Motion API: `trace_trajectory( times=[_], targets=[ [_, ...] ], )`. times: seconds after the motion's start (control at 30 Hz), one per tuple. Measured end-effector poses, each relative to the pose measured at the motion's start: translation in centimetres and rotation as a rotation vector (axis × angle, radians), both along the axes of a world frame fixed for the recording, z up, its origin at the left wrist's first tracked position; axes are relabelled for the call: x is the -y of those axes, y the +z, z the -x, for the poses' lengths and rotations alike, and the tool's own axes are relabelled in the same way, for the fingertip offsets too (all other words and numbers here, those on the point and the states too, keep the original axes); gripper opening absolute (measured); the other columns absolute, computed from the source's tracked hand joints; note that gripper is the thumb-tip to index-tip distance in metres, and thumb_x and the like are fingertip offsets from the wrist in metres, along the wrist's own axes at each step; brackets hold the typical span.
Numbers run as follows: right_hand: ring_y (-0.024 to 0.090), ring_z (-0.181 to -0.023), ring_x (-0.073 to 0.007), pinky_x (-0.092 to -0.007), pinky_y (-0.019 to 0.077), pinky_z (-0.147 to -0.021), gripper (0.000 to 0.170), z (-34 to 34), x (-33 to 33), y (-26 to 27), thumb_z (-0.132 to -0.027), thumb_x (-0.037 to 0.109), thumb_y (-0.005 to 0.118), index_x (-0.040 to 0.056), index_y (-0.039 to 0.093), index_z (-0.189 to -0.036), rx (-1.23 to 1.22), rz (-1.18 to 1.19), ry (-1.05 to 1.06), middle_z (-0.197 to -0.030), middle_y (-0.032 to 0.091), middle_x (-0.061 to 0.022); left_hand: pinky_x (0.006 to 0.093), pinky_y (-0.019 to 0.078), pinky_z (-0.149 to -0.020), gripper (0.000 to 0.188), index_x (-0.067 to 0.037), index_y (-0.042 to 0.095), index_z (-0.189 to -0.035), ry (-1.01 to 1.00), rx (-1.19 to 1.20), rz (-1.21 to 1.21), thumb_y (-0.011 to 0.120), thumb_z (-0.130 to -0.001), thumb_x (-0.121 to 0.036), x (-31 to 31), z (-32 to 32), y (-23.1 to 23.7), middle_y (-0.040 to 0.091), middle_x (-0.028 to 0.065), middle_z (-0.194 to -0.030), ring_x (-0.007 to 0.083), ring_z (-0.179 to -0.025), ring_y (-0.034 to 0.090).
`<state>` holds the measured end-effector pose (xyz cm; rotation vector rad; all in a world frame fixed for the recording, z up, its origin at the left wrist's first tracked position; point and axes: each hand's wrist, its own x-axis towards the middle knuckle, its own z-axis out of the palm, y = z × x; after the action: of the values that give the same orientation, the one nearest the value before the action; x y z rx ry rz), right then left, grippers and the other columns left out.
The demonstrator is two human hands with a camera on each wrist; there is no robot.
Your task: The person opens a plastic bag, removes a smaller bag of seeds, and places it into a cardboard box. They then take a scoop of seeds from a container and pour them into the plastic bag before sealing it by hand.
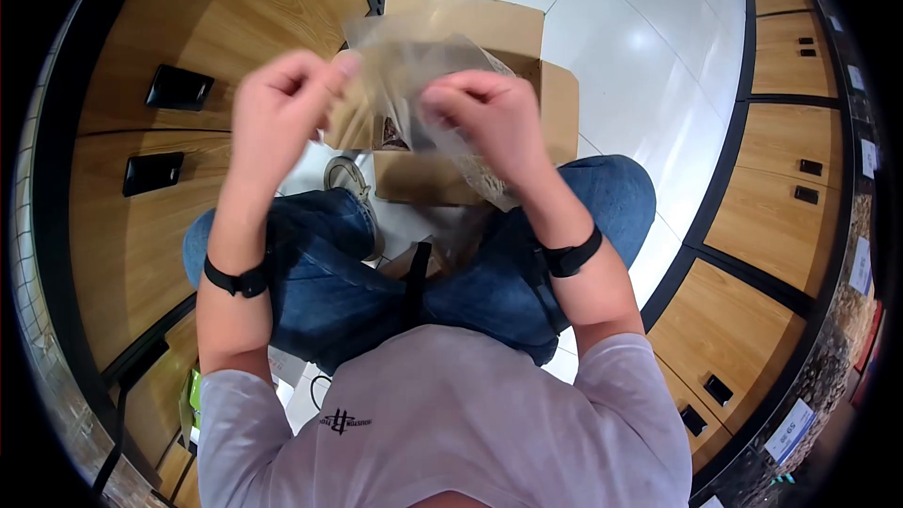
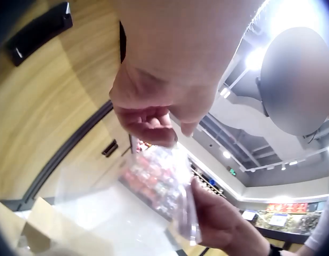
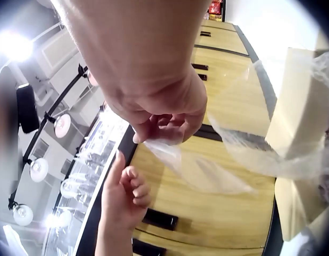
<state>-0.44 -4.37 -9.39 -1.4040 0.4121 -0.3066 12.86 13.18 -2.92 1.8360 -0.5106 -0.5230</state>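
Clear plastic film spreads between the two raised hands, above an open cardboard box. The right hand pinches it between thumb and fingers; in the right wrist view the film hangs from this hand. The left hand, blurred, has bent fingers beside the film's left part. In the left wrist view the film lies just beyond the left hand. The right wrist view shows the left hand with thumb and fingers apart; whether it holds any film is unclear.
Wooden cabinets with black handles stand close on the left, and more cabinets on the right. The person's knees in jeans flank the near side of the box. A shoe is on the tiled floor.
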Motion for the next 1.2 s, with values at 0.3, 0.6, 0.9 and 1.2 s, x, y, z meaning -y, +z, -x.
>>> trace_trajectory(
  times=[0.3, 0.6, 0.9, 1.2],
  targets=[
    [0.061, -0.062, -0.0065, -0.0214, 0.0464, -0.056, 0.02, -1.6, -3.9, -0.8, -0.078, 0.012, 0.081, 0.0002, 0.065, -0.073, 0.058, 0.029, 0.112, -0.07, 0.071, -0.006, 0.0197, 0.041, -0.044, 0.038, -0.007, 0.053, -0.066, -0.238, -0.258, -0.002, 0.068, -0.094, -0.027, 0.2, 0.6, -3.6, 0.057, 0.0015, -0.058, 0.0057, -0.048, 0.053],
    [0.064, -0.066, -0.0114, -0.0246, 0.0474, -0.062, 0.032, -2.5, -5.9, -2.6, -0.103, 0.026, 0.049, 0.0028, 0.06, -0.084, 0.202, -0.375, 0.386, -0.076, 0.067, -0.006, 0.0241, 0.0464, -0.046, 0.029, -0.002, 0.058, -0.079, -0.296, -0.399, 0.126, 0.054, -0.1, -0.022, -2.2, 0.4, -5.6, 0.052, 0.0024, -0.061, 0.0119, -0.05, 0.057],
    [0.057, -0.064, -0.0109, -0.0266, 0.046, -0.061, 0.022, -1.9, -5.8, -2.9, -0.099, 0.018, 0.055, 0.0013, 0.057, -0.086, 0.231, -0.289, 0.368, -0.077, 0.063, -0.0034, 0.0234, 0.0479, -0.052, 0.027, -0.002, 0.059, -0.086, -0.219, -0.32, 0.01, 0.046, -0.1, -0.021, -2.4, 1.2, -4.9, 0.055, 0.0032, -0.065, 0.0119, -0.056, 0.057],
    [0.067, -0.068, -0.0301, -0.0374, 0.0522, -0.062, 0.022, -0.3, -5.0, -3.2, -0.082, 0.02, 0.062, -0.0016, 0.06, -0.078, 0.052, 0.366, 0.118, -0.073, 0.066, -0.0178, 0.0247, 0.0505, -0.053, 0.025, 0.002, 0.058, -0.085, -0.393, -0.049, -0.236, 0.042, -0.099, -0.011, -1.7, 2.7, -5.4, 0.057, 0.004, -0.067, 0.0108, -0.057, 0.059]
  ],
)
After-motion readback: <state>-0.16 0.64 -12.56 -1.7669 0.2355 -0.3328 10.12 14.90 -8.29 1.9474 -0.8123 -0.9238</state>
